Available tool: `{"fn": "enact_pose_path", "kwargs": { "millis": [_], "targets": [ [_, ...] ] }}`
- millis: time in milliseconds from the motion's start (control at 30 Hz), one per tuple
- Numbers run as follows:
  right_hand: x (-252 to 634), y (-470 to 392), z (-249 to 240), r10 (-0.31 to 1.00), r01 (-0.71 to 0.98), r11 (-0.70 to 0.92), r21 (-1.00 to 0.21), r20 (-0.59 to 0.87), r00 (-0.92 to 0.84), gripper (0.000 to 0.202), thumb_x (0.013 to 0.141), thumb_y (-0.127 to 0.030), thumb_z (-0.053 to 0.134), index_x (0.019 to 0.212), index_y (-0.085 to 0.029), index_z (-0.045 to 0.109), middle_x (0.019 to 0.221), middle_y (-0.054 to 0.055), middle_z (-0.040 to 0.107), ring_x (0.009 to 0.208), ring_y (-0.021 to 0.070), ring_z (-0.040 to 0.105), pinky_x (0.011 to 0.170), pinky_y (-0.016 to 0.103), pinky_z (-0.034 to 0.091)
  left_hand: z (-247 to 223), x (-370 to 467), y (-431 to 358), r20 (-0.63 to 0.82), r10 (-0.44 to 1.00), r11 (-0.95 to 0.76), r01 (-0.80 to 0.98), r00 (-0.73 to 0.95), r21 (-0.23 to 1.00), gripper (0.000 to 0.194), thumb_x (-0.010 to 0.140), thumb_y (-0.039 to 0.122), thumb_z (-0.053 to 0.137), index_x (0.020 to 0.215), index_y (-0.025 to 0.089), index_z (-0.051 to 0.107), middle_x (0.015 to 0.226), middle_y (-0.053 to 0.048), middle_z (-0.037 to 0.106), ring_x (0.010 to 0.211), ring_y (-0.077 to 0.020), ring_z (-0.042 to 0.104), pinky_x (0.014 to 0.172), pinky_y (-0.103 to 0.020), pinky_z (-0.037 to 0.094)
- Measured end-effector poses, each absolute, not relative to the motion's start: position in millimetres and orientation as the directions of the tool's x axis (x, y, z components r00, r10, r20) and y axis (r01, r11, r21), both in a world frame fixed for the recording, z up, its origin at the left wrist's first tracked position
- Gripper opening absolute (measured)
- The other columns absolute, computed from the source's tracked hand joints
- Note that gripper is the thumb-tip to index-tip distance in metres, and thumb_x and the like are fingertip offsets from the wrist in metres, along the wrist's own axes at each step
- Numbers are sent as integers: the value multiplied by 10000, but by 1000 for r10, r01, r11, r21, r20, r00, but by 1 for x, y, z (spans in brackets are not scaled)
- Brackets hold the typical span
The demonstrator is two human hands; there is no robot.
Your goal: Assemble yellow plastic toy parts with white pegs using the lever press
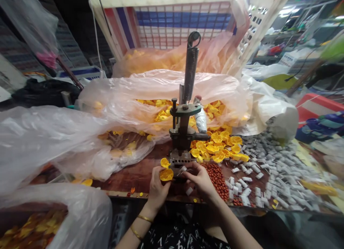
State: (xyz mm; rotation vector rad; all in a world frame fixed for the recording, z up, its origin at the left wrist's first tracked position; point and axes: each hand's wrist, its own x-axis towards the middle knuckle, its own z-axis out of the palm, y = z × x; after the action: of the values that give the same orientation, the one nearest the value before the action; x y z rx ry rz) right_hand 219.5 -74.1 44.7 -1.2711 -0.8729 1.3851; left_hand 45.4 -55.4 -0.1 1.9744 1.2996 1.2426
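My left hand (158, 187) is closed on a yellow plastic shell piece (166, 175), whose hollow side faces up. A second yellow cup-shaped part (165, 162) shows just beyond it, touching or joined to it; I cannot tell which. To its right, my right hand (200, 180) pinches a small pale grey block with a thin metal pin (183, 169). Both hands are in front of the base of a hand press (184, 134), close to its perforated metal plate (182, 157). Another grey block (189, 191) lies below my right hand, near the table edge.
Yellow shells (215, 147) are heaped right of the press. Beside them are reddish-brown beads (216, 177) and a wide spread of grey blocks (279, 170). Plastic bags (107, 87) of yellow parts surround the wooden table (129, 181); a white crate (182, 1) stands tilted behind.
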Motion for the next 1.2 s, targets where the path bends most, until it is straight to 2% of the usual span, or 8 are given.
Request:
{"fn": "enact_pose_path", "kwargs": {
  "millis": [200, 300, 400, 700, 800, 933, 1067, 1200],
  "targets": [
    [210, -84, 36, 990, 227, 78, -971, 102, 96, 110, 727, -237, 646, 789, -162, 596, 755, 29, 614, 685, 141, 585, 621, 242, 480, 1, 53, -62, 462, 872, -481, 467, 165, 742, 394, 729, 59, 578, 1073, 204, 453, 1051, -64, 513, 1001, -194, 545, 869, -335, 473],
    [203, -88, 40, 958, 565, 250, -787, 287, -23, 81, 745, -110, 579, 795, -164, 615, 794, 44, 582, 727, 153, 557, 638, 247, 461, 1, 56, -60, 525, 823, -561, 458, 216, 690, 421, 714, 37, 555, 1089, 202, 457, 1069, -72, 516, 1012, -198, 544, 855, -331, 490],
    [199, -88, 44, 928, 740, 330, -586, 345, -141, 95, 759, -90, 579, 774, -171, 626, 828, 61, 576, 782, 181, 538, 679, 275, 461, 0, 56, -56, 582, 763, -641, 446, 282, 624, 424, 723, 19, 516, 1103, 199, 464, 1070, -75, 519, 1010, -191, 543, 857, -329, 499],
    [192, -90, 57, 966, 682, 245, -689, 232, -112, 202, 791, -52, 545, 896, -189, 649, 908, 55, 619, 860, 167, 571, 772, 246, 467, 3, 53, -53, 665, 659, -749, 386, 352, 539, 466, 833, 160, 527, 1286, 201, 422, 1121, -108, 509, 1031, -203, 548, 862, -342, 512],
    [206, -93, 62, 971, 665, 239, -708, 179, -159, 259, 807, -53, 517, 986, -194, 641, 971, 55, 608, 879, 148, 582, 776, 216, 458, 3, 51, -49, 641, 671, -741, 380, 374, 553, 428, 831, 188, 567, 1252, 247, 514, 1101, -89, 493, 1007, -196, 559, 838, -320, 519],
    [251, -86, 51, 997, 872, -65, -485, 13, 81, 239, 805, -35, 450, 874, -147, 649, 947, 90, 597, 849, 168, 589, 753, 239, 434, 1, 49, -39, 505, 836, -549, 371, 216, 749, 322, 785, 232, 643, 1105, 268, 650, 1046, -66, 505, 1000, -199, 562, 872, -341, 494],
    [283, -79, 28, 972, 942, -223, -252, -138, 193, 231, 806, -43, 422, 840, -121, 637, 916, 115, 622, 859, 194, 602, 756, 261, 406, 1, 54, -31, 157, 987, -159, 83, 30, 984, 340, 718, 302, 699, 1048, 218, 693, 1051, -74, 599, 979, -199, 586, 890, -342, 468],
    [290, -79, 17, 969, 953, -217, -211, -166, 184, 223, 820, -58, 422, 876, -112, 630, 918, 130, 646, 857, 198, 613, 727, 260, 394, 13, 57, -31, -253, 966, 258, -299, 56, 919, 423, 608, 325, 788, 987, 153, 713, 1030, -95, 700, 945, -203, 630, 883, -321, 470]
  ]
}}
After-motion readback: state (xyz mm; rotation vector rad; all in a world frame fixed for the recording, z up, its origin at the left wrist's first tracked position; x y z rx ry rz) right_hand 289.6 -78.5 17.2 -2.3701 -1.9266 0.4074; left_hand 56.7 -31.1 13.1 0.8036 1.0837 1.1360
